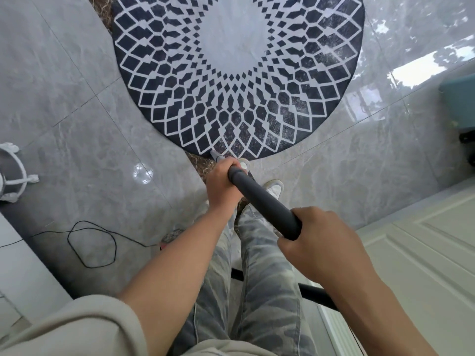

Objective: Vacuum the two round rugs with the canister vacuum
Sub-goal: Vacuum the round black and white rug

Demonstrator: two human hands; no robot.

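Note:
A round rug [239,73] with a black and white diamond pattern lies on the grey tiled floor ahead of my feet. A second, brownish rug [203,170] peeks out under its near edge and at the top left. I hold the dark grey vacuum wand [262,201] with both hands. My left hand [223,186] grips its lower end, near the pale nozzle tip [214,155] that touches the patterned rug's near edge. My right hand [321,242] grips the upper end. A black hose [316,294] runs behind my legs.
A black power cord [90,242] loops on the floor at the left. A white metal stand [15,173] is at the far left, a teal box [460,104] at the right edge, and a white panelled door [424,253] at the lower right.

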